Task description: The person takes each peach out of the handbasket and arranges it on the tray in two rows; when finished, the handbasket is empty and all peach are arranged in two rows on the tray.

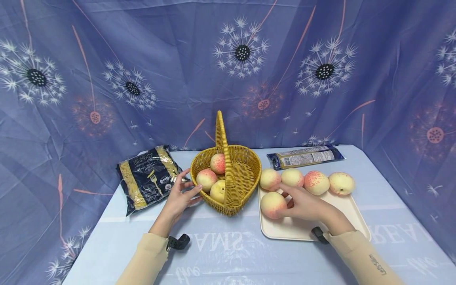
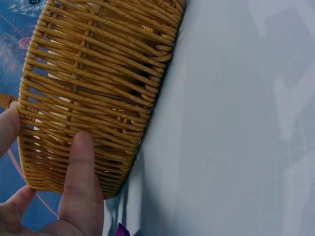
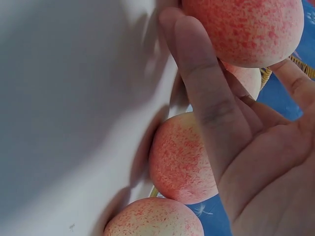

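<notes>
My left hand (image 1: 180, 194) is at the left side of the wicker basket (image 1: 244, 202); its spread fingers (image 2: 81, 162) rest on the woven wall, with one fingertip at the rim. Inside the basket's left half lie three peaches: a red-blushed one (image 1: 218, 163) at the back, another (image 1: 206, 180) in front of it, and a yellower one (image 1: 217, 191) partly behind the handle. On the right, my right hand (image 1: 303, 202) grips a peach (image 1: 272, 205) between thumb and fingers over the left part of the cream tray (image 1: 295, 233). Several more peaches (image 1: 316, 183) line the tray's back edge.
A dark bag of pasta (image 1: 149, 178) lies left of the basket. Behind the tray lies a long blue pasta packet (image 1: 306, 156). The basket's tall arched handle (image 1: 221, 138) stands upright. A blue dandelion-print cloth (image 1: 178, 79) hangs behind the table.
</notes>
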A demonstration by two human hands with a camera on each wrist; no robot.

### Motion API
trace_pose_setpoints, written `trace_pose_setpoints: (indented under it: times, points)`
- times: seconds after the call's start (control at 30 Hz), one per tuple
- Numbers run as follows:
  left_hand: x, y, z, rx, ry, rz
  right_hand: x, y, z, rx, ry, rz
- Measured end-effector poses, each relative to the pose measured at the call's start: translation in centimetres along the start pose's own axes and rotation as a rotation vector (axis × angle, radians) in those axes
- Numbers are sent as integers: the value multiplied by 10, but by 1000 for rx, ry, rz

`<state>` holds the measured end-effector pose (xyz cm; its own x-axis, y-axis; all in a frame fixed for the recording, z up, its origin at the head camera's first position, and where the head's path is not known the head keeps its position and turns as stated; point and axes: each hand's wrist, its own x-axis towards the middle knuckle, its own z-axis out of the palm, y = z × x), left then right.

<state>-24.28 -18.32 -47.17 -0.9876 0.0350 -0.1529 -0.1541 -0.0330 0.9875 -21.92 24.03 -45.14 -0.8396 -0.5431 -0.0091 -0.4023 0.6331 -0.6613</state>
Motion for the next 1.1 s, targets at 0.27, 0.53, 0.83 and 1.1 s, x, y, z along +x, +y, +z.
trace_pose_setpoints:
  times: [0.27,0.53,0.83,1.1]
  points:
    - [0,0,0,-5,-5,0,1,0,-1,-24,0,12]
    - [1,0,0,-7,-6,-2,2,-2,-3,-61,20,37]
    - [0,1,0,0,-5,-7,2,-4,-2,-47,18,21]
    - [0,1,0,0,-4,-8,5,-5,-1,-18,7,-25]
